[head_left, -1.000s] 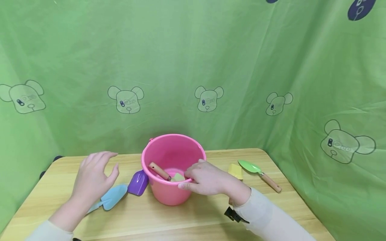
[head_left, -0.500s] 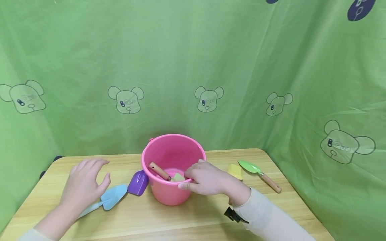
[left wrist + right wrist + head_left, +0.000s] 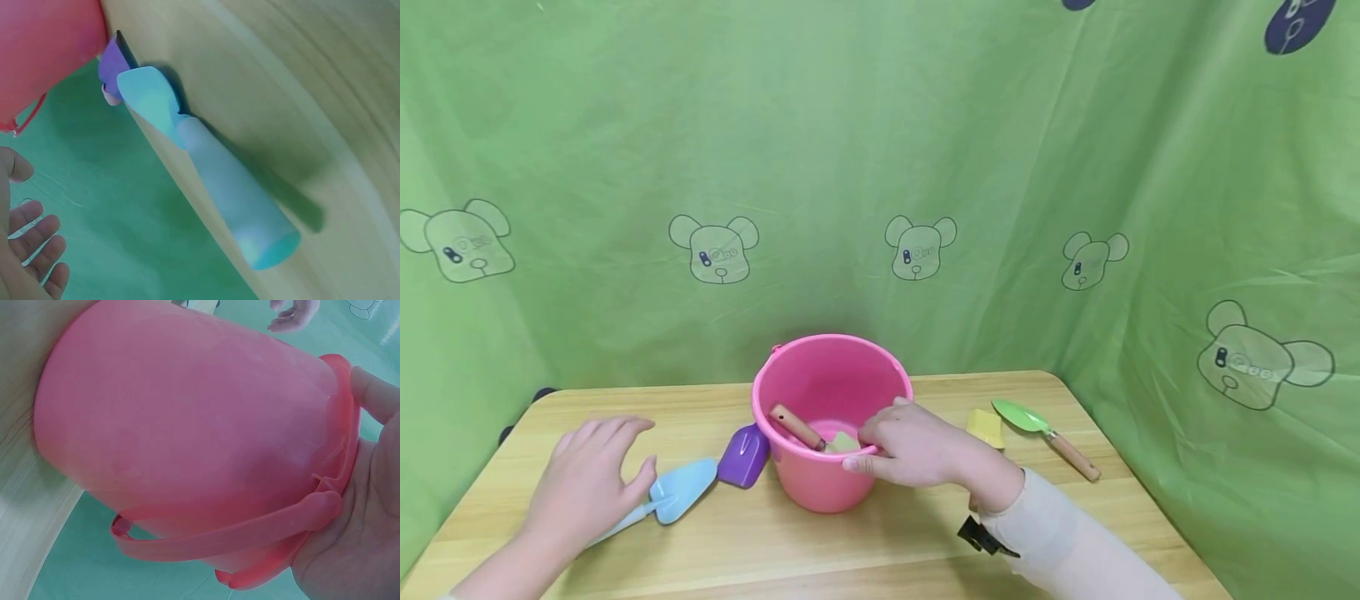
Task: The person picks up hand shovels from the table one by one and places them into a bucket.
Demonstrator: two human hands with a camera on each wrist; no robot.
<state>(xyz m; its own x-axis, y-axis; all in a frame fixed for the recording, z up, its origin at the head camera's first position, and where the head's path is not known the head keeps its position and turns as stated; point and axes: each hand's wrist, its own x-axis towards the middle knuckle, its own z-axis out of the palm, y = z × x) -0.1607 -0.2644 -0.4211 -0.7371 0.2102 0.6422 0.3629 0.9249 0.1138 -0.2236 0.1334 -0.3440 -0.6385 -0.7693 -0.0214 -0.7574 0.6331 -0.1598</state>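
A pink bucket [image 3: 820, 483] stands upright on the table, its handle [image 3: 219, 544] hanging down in the right wrist view. My right hand [image 3: 917, 446] grips the near right of the rim, thumb outside and fingers over the edge. Within the bucket lies a tool with a wooden handle [image 3: 797, 427] and a pale yellow-green part [image 3: 842, 442]. My left hand [image 3: 583, 479] holds nothing; its fingers are spread and relaxed above a light blue toy trowel [image 3: 681, 490]. The left wrist view shows the trowel's thick handle [image 3: 237, 194] apart from the fingers.
Against the bucket's left side lies a purple shovel blade [image 3: 745, 456]. To the right are a yellow piece [image 3: 985, 427] and a green trowel [image 3: 1022, 415] with a wooden handle. Green cloth [image 3: 820, 167] encloses the back and sides of the wooden table [image 3: 760, 558].
My left hand has moved left and down toward the blue trowel's handle, uncovering more of the trowel. My right hand and the bucket have stayed put.
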